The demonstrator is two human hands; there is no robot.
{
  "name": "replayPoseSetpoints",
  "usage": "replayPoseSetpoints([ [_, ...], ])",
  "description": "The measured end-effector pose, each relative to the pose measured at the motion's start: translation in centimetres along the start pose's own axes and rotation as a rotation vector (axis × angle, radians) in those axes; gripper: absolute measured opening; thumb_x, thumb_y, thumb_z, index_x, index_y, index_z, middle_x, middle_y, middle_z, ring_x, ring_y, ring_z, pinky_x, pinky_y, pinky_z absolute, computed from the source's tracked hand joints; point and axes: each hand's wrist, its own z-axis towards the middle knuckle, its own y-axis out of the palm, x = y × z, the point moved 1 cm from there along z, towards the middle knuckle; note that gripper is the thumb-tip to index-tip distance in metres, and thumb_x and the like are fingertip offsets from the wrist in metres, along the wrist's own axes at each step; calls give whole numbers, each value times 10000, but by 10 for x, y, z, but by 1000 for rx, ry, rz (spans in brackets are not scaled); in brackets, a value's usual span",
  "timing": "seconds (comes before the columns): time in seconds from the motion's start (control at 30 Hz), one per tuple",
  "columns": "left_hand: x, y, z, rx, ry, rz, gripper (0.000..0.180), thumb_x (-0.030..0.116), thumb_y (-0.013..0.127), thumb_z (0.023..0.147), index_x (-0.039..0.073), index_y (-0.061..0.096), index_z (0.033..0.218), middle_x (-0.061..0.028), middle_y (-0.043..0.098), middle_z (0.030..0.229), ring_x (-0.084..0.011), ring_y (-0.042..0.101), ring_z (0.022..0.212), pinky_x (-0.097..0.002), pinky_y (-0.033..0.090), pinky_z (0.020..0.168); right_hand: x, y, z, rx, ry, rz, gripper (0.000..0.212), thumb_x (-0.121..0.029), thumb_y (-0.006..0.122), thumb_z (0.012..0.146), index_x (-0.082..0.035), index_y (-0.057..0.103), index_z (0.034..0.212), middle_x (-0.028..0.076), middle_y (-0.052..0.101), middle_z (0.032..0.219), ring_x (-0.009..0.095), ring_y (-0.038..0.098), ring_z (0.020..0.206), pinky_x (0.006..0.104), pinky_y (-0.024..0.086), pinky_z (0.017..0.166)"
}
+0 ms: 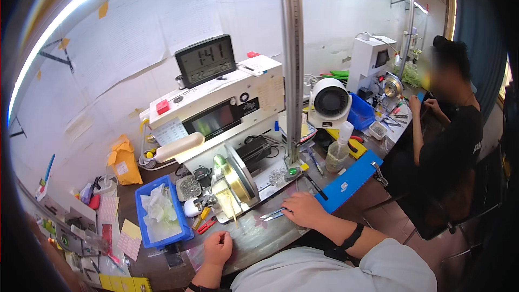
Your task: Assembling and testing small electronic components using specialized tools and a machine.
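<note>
Currently the right hand (304, 209) lies flat on the bench, fingers closed on metal tweezers (272, 215) pointing to 9 o'clock, toward the brass-disc machine (236, 179). Left hand (218, 247) rests curled into a loose fist at 7 o'clock, apparently holding nothing. Judgement: keep the wrist planted and the tweezer tips low for steady work.

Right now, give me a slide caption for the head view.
Right hand resting on tweezers, left hand closed on the workbench before a winding machine.
</note>
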Motion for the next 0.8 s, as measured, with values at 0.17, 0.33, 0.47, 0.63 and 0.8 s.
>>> replayPoseSetpoints([
  [0.17, -4, 0, -3, 21, 59, 21, 92, 102, 656, 794, 12, 668, 776, -134, 645, 654, -223, 632, 563, -308, 498, 556, -1, 0, 2, -59, 19, 2, 122, -182, 616, 793, -106, 672, 870, 31, 651, 843, 232, 585, 891, 385, 451, 796],
  [0.33, 4, -4, -4, 15, 22, -18, 95, 92, 652, 803, 6, 643, 762, -126, 630, 647, -211, 617, 558, -311, 480, 551, -6, -6, 7, -72, 37, 16, 113, -178, 622, 779, -107, 672, 851, 41, 647, 805, 241, 589, 865, 391, 454, 784],
  [0.47, 8, -4, 2, -48, 41, 5, 92, 87, 649, 804, 6, 643, 761, -123, 629, 642, -208, 613, 554, -308, 480, 551, -5, -7, 3, -44, 73, -4, 116, -184, 632, 767, -99, 671, 836, 49, 647, 804, 248, 591, 853, 402, 454, 774],
  [0.63, -8, 0, -2, 16, 39, -16, 89, 100, 646, 792, 15, 671, 778, -126, 640, 639, -211, 620, 531, -315, 481, 518, -4, -2, 6, -51, 52, 13, 124, -187, 630, 773, -90, 666, 842, 51, 647, 807, 256, 595, 845, 406, 453, 764],
  [0.8, -3, -5, -3, 19, 19, -5, 100, 104, 644, 796, 9, 673, 789, -134, 643, 651, -209, 627, 542, -307, 489, 535, -6, -1, 7, -80, 62, 42, 144, -203, 631, 778, -82, 664, 848, 61, 647, 811, 265, 596, 860, 407, 451, 770],
])
